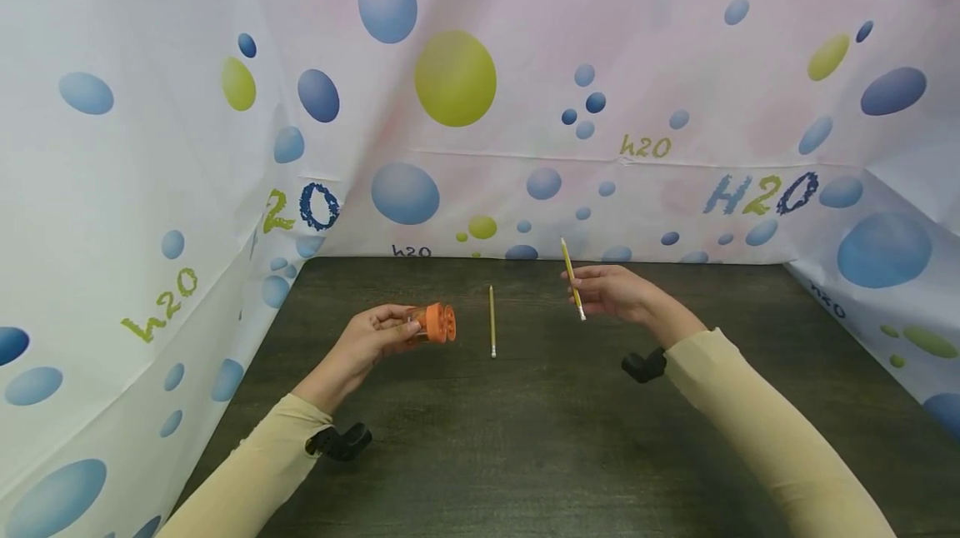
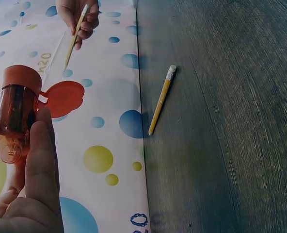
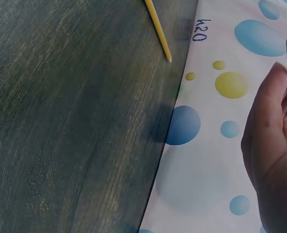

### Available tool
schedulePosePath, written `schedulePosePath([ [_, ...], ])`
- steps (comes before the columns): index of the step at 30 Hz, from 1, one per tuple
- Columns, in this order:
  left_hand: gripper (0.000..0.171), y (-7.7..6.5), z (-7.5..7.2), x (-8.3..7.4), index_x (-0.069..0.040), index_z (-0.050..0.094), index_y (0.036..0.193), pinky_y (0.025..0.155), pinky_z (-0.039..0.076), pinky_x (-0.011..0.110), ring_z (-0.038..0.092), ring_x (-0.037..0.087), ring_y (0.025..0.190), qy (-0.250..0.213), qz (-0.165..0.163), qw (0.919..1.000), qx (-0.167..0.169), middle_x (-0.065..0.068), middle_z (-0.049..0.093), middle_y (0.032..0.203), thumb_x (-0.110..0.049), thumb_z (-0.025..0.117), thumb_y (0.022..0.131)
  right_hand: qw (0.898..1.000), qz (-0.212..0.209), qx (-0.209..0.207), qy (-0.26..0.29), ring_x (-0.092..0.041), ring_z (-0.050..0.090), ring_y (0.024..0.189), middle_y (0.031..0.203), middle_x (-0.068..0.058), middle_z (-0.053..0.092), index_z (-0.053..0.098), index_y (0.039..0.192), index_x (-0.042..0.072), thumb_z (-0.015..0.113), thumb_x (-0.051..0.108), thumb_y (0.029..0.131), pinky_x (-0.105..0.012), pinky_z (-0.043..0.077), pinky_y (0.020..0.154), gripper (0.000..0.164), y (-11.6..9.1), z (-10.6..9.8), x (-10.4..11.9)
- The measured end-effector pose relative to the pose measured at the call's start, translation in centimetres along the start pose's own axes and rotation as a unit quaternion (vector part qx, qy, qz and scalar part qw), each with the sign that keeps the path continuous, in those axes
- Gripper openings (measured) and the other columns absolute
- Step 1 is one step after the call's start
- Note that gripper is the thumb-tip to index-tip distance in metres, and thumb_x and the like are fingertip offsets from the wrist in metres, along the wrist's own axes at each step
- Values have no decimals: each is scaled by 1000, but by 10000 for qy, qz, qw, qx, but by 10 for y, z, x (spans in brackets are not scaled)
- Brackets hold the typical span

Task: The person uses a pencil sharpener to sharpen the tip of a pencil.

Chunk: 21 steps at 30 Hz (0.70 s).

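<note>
Orange-topped pot (image 1: 434, 323) in the left hand (image 1: 375, 340), yellow pencil (image 1: 570, 270) in the right hand (image 1: 617, 293).
Gripped on its side, with the orange end pointing toward the right hand: the pot. Pinched up above the table (image 1: 457, 446), tip at the far end, rubber at the near end, so mostly crossways to the pot: the pencil. Flat between both hands, closer to the left one, tip far too: second pencil (image 1: 492, 323).

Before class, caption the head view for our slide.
Left grip holds an orange-capped transparent container, right grip a yellow pencil; another yellow pencil between them on the dark tabletop.
</note>
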State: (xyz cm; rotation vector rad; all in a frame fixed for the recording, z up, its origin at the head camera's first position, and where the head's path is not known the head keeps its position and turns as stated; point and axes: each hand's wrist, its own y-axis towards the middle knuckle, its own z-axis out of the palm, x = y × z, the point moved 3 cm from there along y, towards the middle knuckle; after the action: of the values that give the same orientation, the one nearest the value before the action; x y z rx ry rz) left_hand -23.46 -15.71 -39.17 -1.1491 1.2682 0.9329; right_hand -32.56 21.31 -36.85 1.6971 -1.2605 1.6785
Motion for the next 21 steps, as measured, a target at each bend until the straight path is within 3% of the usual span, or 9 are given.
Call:
schedulePosePath([
  [14,56,-1,-2,2,9,47,144,96,62,29,71,2,95,54,-6,10000,33,-7,74,110,-19,67,101,9996,208,-161,33,-2,67,90,97,10,66,29,157,-8,44,14,110,-20,60,81,54,14,0,-12],
  [21,55,-2,-1,3,9,47,144,96,62,28,71,2,94,37,21,10000,76,-7,74,109,-19,67,100,9994,283,-214,-35,-5,67,96,101,9,65,28,158,-8,44,13,110,-20,60,84,54,18,3,-21],
])
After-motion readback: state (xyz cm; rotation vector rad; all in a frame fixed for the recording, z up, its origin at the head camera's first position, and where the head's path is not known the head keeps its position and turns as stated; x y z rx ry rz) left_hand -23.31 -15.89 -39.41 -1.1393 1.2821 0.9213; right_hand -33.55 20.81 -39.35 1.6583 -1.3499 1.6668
